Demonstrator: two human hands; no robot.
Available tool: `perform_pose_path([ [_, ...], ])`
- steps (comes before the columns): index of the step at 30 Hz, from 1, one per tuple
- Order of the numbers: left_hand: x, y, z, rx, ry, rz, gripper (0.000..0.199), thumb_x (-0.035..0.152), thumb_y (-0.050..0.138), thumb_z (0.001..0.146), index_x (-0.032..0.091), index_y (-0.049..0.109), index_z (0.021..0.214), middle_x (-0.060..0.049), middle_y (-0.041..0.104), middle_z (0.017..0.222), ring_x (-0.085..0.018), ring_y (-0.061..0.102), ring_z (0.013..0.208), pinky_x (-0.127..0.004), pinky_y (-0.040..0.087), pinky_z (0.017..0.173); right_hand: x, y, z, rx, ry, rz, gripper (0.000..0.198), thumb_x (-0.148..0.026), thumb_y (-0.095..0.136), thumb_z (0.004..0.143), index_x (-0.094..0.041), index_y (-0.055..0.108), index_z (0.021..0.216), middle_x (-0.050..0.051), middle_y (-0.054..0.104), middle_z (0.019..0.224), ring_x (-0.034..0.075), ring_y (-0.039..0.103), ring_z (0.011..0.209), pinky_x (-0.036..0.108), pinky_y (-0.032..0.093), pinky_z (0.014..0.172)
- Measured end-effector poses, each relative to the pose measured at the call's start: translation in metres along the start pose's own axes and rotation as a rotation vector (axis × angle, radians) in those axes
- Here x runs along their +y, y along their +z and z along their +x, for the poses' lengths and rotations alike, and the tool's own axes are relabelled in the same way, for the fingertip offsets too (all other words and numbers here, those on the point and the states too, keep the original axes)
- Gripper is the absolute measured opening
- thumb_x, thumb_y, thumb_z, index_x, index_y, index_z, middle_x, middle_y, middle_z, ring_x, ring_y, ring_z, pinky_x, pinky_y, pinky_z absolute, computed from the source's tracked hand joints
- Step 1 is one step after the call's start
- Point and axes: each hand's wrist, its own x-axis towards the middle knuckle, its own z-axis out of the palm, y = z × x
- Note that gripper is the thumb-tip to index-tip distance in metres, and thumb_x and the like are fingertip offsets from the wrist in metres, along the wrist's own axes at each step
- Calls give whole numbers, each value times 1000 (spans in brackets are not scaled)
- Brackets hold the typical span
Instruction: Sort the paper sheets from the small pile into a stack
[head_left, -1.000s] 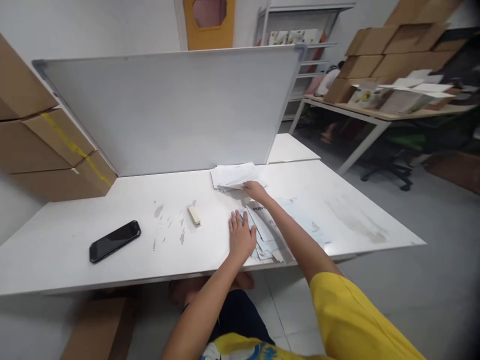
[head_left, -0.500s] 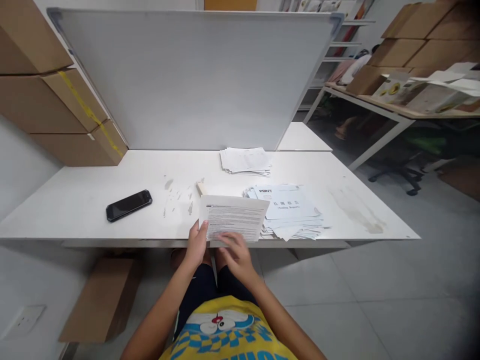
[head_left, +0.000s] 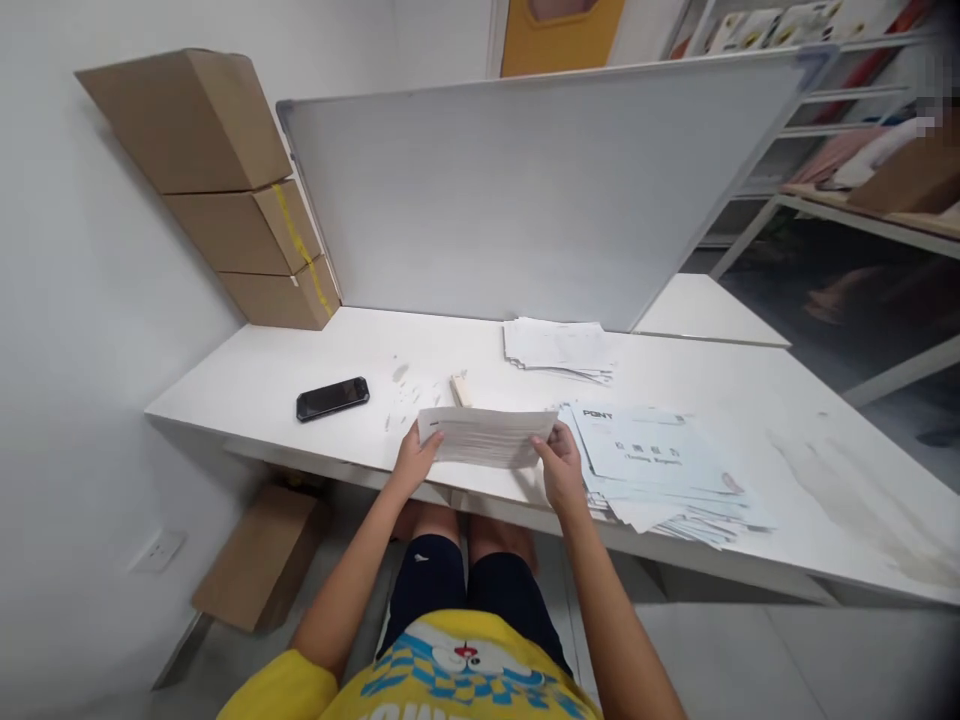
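A printed sheet of paper (head_left: 487,440) is held up over the desk's front edge, tilted toward me. My left hand (head_left: 416,458) pinches its left edge, thumb on the printed side. On the opposite edge my right hand (head_left: 561,465) grips the sheet the same way, its fingers partly behind the paper. Whether it is one sheet or several, I cannot tell. Just right of that hand lies a messy pile of pale blue papers (head_left: 652,460) with a report cover on top. A small light wooden block (head_left: 460,390) sits behind the sheet.
Farther back is a stack of white papers (head_left: 559,345). A black phone (head_left: 332,398) lies on the left of the white desk (head_left: 247,390). A whiteboard (head_left: 525,200) stands along the back, beside stacked cardboard boxes (head_left: 262,235). Another box (head_left: 255,560) is on the floor.
My right hand has moved from in front of the sheet to its right edge and now grips it. The sheet is tilted further. The camera view has turned left.
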Motion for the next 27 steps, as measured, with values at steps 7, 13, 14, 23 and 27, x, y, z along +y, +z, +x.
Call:
perform_pose_path([
  [7,5,-11,-2,124,-22,113,33,28,55,85,21,56,117,-8,69,106,-23,63,103,-38,48,93,1,-8,5,-128,190,-279,32,-38,53,74,-21,57,100,5,68,84,22,63,78,33,49,73],
  [13,-15,-7,36,24,109,608,36,19,50,86,15,53,122,-13,64,112,-25,58,108,-42,43,97,4,-10,17,-70,296,-572,36,-33,47,69,-19,59,100,3,67,78,23,63,75,33,49,70],
  [14,-17,-3,40,3,145,643,35,18,50,86,15,54,121,-13,64,113,-25,56,110,-42,42,98,4,-10,18,-71,288,-567,35,-33,47,69,-19,60,99,3,67,77,22,63,75,33,48,70],
  [23,-14,19,50,-50,275,789,36,21,45,88,15,55,123,-13,60,122,-28,51,118,-45,40,100,9,-16,28,-96,227,-467,30,-32,50,70,-19,61,94,7,69,83,23,64,77,33,49,69],
  [27,-9,29,67,-202,404,815,46,22,45,89,18,47,134,-10,50,139,-25,39,133,-44,34,108,9,-21,47,-46,221,-628,34,-27,47,68,-17,63,96,6,69,84,23,62,77,31,48,70],
])
